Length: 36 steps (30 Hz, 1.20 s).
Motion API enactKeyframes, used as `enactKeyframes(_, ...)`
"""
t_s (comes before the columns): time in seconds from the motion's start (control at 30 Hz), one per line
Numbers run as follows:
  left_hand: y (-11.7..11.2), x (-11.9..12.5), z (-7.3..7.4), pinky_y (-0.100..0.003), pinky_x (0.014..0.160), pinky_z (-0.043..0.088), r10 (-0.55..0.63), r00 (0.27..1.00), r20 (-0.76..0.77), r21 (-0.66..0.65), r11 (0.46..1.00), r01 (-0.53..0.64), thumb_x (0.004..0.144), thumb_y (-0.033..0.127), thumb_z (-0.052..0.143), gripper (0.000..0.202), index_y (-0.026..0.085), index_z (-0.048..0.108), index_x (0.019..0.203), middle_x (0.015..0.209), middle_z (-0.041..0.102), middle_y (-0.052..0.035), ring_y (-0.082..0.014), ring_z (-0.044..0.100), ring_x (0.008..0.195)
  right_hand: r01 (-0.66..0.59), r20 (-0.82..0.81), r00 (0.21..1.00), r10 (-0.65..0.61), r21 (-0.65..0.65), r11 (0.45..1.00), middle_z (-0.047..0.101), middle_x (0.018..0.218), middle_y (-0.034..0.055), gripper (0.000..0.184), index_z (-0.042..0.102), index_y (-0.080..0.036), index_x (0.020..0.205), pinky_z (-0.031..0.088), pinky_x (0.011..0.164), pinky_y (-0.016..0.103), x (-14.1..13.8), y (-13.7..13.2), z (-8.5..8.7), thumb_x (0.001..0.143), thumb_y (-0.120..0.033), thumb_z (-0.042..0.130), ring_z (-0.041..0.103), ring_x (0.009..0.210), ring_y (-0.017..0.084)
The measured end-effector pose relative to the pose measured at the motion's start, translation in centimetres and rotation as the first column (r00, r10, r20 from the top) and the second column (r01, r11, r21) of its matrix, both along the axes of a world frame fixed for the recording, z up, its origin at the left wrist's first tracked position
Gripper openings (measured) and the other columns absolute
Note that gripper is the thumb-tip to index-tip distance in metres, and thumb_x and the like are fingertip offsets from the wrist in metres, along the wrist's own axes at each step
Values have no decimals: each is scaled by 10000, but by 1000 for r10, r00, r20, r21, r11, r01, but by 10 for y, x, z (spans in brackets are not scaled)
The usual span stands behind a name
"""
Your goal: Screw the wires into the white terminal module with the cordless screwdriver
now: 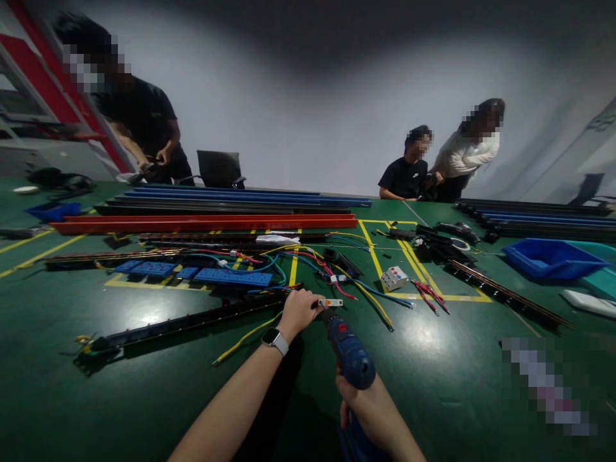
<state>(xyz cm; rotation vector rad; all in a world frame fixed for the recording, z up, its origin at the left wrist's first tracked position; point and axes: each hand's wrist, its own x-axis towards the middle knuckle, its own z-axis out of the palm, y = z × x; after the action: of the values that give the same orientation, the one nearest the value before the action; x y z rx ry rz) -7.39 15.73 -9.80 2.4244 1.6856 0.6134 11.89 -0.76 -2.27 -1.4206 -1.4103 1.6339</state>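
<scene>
My right hand (368, 404) is closed around the grip of a blue electric screwdriver (350, 350), whose nose points away from me at a small white and orange part (331, 302). My left hand (298, 311), with a watch on the wrist, is closed on the near end of a long black strip (192, 322) and steadies it right beside that part. The strip runs off to the left across the green table (457, 372). Yellow, red and blue wires (366, 292) lie loose just beyond both hands.
Blue socket modules (192, 273) lie behind the strip, then long red (202, 223), black and blue rails. A white breaker (393, 278) and a blue tray (548, 258) are at the right. One person stands at the far left, two more at the far right.
</scene>
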Motion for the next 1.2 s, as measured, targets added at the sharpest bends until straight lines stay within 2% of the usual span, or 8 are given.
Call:
enactKeyframes(0.13, -1, 0, 3, -347, 823, 347, 0, 1000, 0, -5, 1000, 0, 940, 459, 545, 279, 355, 742, 1107, 875, 706, -59, -221, 593, 932, 1, -12, 1000, -1, -15, 1000, 569, 618, -23, 418, 492, -184, 960, 384, 450, 251, 0, 1, 0, 778, -554, 562, 591, 438, 159)
enactKeyframes(0.33, -2, 1, 6, -348, 821, 352, 9, 1000, -15, -41, 999, -10, 928, 463, 563, 289, 339, 742, 1118, 886, 708, -69, -226, 593, 948, 2, -10, 1000, -2, -29, 1000, 530, 532, -37, 432, 497, -188, 937, 395, 454, 254, 1, 1, -3, 772, -582, 560, 578, 427, 167)
enactKeyframes(0.57, -1, 1, 3, -349, 816, 354, -4, 1000, -28, -26, 1000, 4, 934, 438, 549, 284, 351, 739, 1125, 900, 713, -64, -224, 596, 934, -15, -18, 1000, 15, -27, 1000, 575, 627, -13, 428, 502, -186, 921, 393, 448, 247, 1, 2, -2, 765, -578, 574, 596, 447, 157)
enactKeyframes(0.73, -2, 0, 1, -349, 791, 353, -2, 1000, -25, 0, 1000, 2, 933, 467, 539, 299, 344, 746, 1111, 892, 713, -67, -231, 599, 910, 19, -18, 1000, -19, 3, 1000, 564, 633, -27, 425, 493, -177, 970, 393, 441, 244, 0, 1, -4, 792, -557, 560, 588, 431, 147)
enactKeyframes(0.97, -5, -2, 2, -353, 771, 352, -2, 999, -44, 20, 1000, 3, 943, 487, 508, 322, 347, 749, 1103, 892, 716, -69, -237, 605, 901, 2, -69, 998, -1, 13, 1000, 561, 669, -40, 391, 474, -193, 951, 419, 438, 253, 3, 3, -4, 761, -513, 595, 605, 427, 153)
enactKeyframes(1.2, -9, 0, -2, -353, 789, 356, 7, 998, -65, 10, 1000, -6, 947, 492, 495, 354, 310, 745, 1118, 919, 713, -94, -250, 606, 946, 21, -66, 998, -21, -8, 1000, 538, 603, -73, 323, 467, -207, 942, 427, 431, 250, 1, 3, -3, 747, -427, 599, 605, 409, 161)
